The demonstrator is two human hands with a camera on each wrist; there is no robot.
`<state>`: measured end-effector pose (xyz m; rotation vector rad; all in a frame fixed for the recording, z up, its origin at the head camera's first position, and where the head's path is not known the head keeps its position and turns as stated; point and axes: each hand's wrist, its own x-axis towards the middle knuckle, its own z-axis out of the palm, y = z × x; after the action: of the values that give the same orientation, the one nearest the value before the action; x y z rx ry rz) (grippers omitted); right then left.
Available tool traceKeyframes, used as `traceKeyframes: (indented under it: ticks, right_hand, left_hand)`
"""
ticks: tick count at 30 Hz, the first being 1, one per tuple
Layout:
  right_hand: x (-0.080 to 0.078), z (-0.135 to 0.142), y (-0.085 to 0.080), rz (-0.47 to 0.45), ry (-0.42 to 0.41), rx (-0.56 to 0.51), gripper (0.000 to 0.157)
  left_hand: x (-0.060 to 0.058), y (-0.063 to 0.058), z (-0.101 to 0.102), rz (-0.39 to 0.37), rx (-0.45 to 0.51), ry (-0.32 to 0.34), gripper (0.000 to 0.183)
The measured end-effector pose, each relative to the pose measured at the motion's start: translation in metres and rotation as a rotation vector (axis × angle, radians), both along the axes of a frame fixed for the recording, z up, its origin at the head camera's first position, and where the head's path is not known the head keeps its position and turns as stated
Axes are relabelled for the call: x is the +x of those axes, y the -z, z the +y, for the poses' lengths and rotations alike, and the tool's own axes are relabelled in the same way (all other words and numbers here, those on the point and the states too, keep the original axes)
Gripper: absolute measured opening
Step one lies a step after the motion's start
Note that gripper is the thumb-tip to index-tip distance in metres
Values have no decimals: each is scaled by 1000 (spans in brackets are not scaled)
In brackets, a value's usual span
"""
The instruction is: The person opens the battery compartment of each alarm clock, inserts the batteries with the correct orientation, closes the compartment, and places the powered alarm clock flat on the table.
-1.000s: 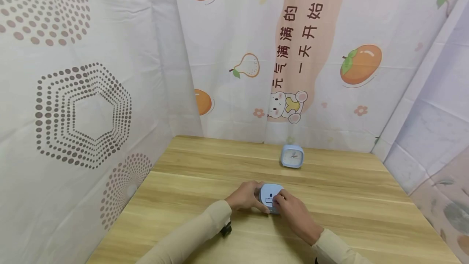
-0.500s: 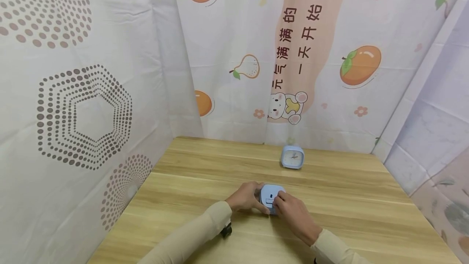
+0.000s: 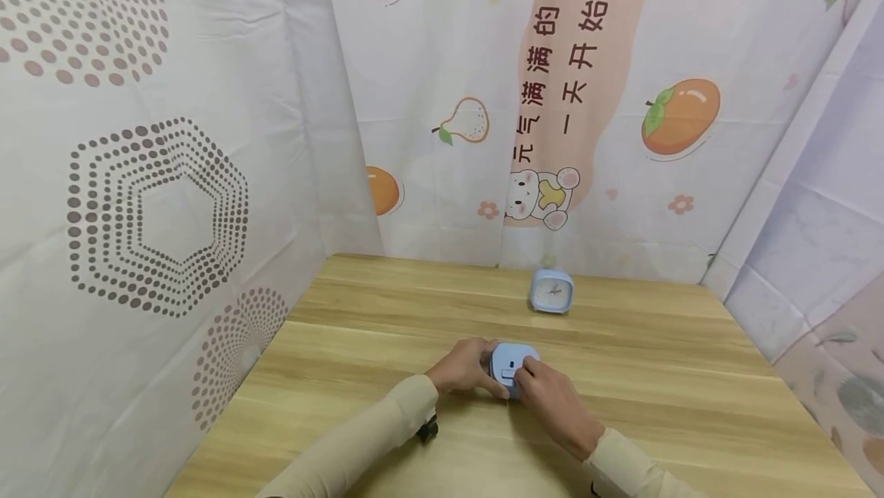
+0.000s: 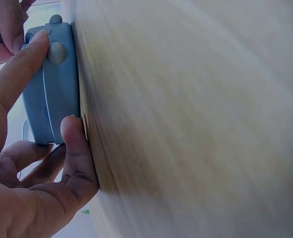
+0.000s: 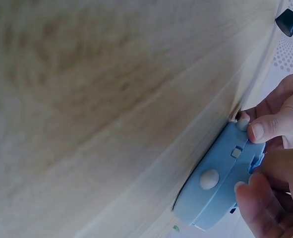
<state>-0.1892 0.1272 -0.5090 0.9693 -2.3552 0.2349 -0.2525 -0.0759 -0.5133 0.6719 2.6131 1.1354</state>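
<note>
A light blue alarm clock (image 3: pixel 507 356) lies face down on the wooden table, its back with a rectangular battery cover (image 3: pixel 508 374) turned upward. My left hand (image 3: pixel 463 367) grips it from the left side, the thumb on its near edge. In the left wrist view the rounded side of the clock (image 4: pixel 62 94) shows a pale knob-like foot beside the left thumb. My right hand (image 3: pixel 555 404) has its fingers curled over the right end of the battery cover, hiding that part. The right wrist view shows the right fingertips at the back of the clock (image 5: pixel 220 191).
A second light blue clock (image 3: pixel 552 291) stands upright farther back, facing me. The wooden table (image 3: pixel 663 375) ends at patterned white curtains (image 3: pixel 428 229) at the back and left. A small black device (image 3: pixel 428 429) hangs under the left sleeve.
The right fingertips shift slightly on the back of the clock. Left hand and both clocks keep their places; the head view tilts a little.
</note>
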Motion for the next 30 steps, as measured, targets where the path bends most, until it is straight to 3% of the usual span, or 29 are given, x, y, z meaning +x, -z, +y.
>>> traceKeyframes:
  ticks: [8, 21, 30]
  right_hand:
    - [2, -2, -4, 51, 2, 75, 26]
    - [2, 0, -4, -9, 16, 82, 24]
    - [1, -1, -9, -69, 5, 73, 20]
  left_hand:
    - [1, -1, 1, -4, 7, -4, 90]
    - [0, -2, 2, -27, 11, -10, 96]
    - [1, -1, 1, -3, -25, -16, 96]
